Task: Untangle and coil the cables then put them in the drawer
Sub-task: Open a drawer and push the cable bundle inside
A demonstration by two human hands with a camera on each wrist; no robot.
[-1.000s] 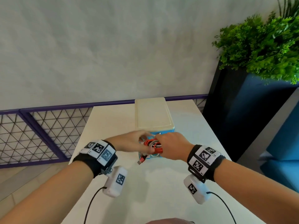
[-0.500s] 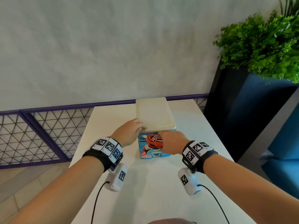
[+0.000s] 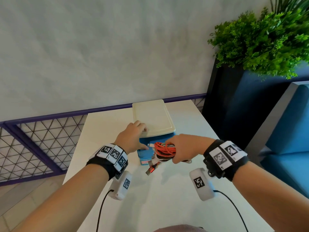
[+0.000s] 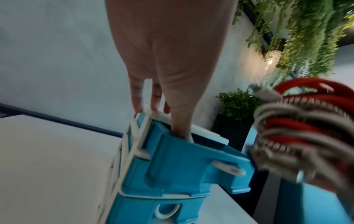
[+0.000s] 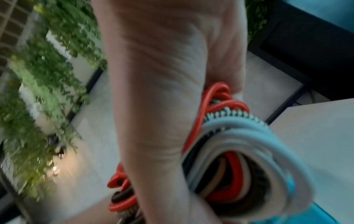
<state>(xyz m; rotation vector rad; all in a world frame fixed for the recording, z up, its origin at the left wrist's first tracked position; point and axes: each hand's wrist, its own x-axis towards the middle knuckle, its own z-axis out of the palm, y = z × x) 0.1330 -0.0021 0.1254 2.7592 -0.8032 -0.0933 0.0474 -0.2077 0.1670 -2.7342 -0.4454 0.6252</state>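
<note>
A small drawer unit with a cream top (image 3: 153, 118) stands on the white table (image 3: 167, 198). Its top blue drawer (image 3: 144, 143) is pulled out toward me, shown close in the left wrist view (image 4: 182, 163). My left hand (image 3: 133, 136) rests with straight fingers (image 4: 137, 97) on the unit's near left top corner, thumb down inside the drawer. My right hand (image 3: 184, 148) grips a coiled bundle of red, white and dark cables (image 3: 164, 149) just over the drawer's front right. The bundle (image 5: 229, 136) fills the right palm (image 5: 162, 91). A USB plug (image 3: 151, 169) dangles below it.
A dark planter (image 3: 234, 106) with a green plant (image 3: 260, 42) stands right of the table, with a blue seat (image 3: 287, 148) beside it. A purple-framed mesh railing (image 3: 36, 144) runs along the left, and a grey wall behind.
My left hand let go of the bundle and went to the unit's top corner. The top drawer has come out. My right hand now holds the bundle alone over the drawer.
</note>
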